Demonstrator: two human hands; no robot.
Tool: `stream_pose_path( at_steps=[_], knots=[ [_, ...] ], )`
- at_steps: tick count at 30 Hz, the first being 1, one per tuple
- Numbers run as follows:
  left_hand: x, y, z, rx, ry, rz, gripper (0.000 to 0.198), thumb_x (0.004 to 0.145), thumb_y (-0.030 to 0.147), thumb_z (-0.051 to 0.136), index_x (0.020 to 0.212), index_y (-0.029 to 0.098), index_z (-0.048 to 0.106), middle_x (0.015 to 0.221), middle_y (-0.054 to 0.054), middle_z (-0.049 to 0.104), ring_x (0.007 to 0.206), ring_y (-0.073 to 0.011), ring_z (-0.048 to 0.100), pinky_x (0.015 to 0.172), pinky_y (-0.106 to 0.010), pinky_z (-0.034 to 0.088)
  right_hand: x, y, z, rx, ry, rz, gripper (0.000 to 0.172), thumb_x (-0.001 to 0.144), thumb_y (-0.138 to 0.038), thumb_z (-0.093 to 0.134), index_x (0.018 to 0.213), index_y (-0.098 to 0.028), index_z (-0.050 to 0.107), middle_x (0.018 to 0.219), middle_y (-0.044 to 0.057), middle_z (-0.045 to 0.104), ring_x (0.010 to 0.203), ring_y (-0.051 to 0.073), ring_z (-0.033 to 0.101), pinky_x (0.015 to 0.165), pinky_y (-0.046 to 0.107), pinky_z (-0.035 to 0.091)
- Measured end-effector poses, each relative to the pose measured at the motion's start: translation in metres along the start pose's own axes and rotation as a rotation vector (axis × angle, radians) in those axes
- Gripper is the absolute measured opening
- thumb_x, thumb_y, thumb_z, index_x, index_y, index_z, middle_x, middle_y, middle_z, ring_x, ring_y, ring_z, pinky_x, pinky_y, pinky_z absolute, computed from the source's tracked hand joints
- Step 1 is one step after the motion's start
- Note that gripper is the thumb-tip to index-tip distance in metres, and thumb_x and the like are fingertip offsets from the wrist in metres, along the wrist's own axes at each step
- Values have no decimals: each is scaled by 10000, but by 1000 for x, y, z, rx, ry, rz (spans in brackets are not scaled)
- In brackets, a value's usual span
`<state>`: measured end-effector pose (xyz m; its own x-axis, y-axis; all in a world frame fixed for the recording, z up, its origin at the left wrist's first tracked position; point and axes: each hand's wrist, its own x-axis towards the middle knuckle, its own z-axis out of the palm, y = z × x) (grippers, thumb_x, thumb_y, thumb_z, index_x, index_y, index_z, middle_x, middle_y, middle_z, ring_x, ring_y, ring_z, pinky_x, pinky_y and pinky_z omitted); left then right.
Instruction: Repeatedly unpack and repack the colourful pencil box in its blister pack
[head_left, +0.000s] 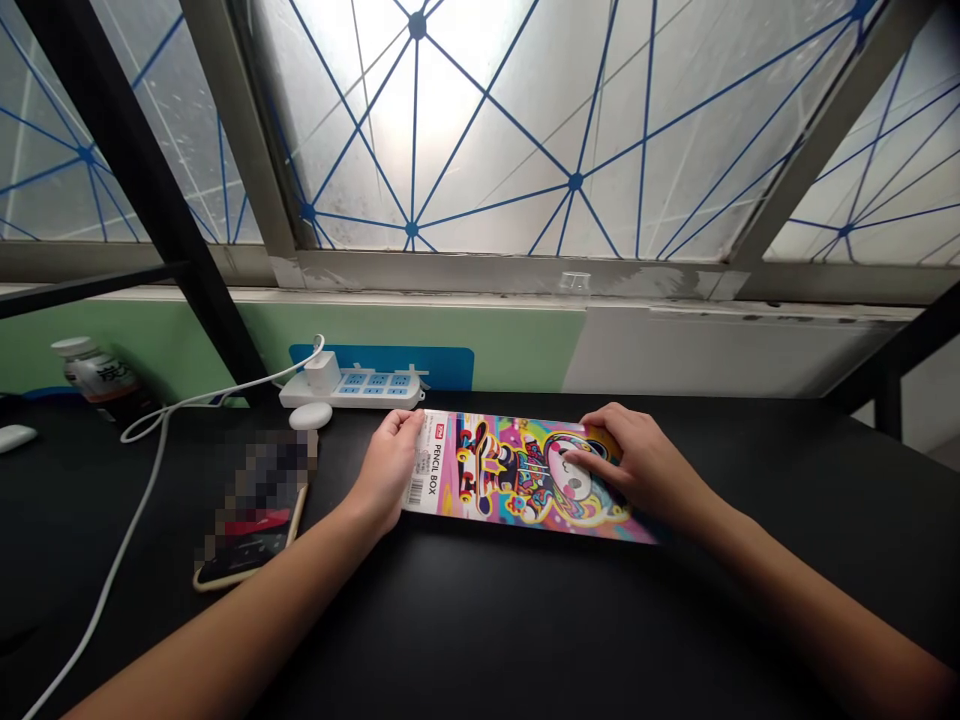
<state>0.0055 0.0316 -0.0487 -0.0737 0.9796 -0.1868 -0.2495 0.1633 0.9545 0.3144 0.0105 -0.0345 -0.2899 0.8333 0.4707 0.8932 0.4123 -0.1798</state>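
Note:
A colourful cartoon-printed pencil box (517, 475) lies across the middle of the view, just over the black desk. Its white label end, printed "PENCIL BOX", faces left. My left hand (386, 470) grips that end, thumb along the top edge and fingers curled behind. At the opposite end, my right hand (637, 455) clasps the box, with the thumb over the printed face and the other fingers at the far edge. Both hands are closed on it. The underside of the box is hidden.
The black desk (450, 620) holds a phone (255, 540), partly pixelated, left of my left forearm. Behind it are a white power strip (360, 388), a small white oval case (310, 416) and a white cable (142, 500). A dark bottle (105, 380) stands at the far left.

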Motion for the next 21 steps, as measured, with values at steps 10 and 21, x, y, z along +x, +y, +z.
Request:
stream_pose_path(
  at_steps=[10,21],
  knots=[
    [-6,10,-1,-52,-57,281,455,867,658,589,973,216,596,745,8,633,648,-151,628,603,-251,524,-12,-24,-13,-133,298,-55,294,890,-519,637,950,-237,579,1208,130,559,1014,292,639,700,377,560],
    [-19,44,-14,391,12,1013,362,1031,425,382,801,221,574,898,-39,636,925,-191,625,902,-326,497,-20,-60,-21,-225,168,-238,152,957,-335,546,847,-239,504,1195,115,652,801,228,684,605,337,517]
  ],
)
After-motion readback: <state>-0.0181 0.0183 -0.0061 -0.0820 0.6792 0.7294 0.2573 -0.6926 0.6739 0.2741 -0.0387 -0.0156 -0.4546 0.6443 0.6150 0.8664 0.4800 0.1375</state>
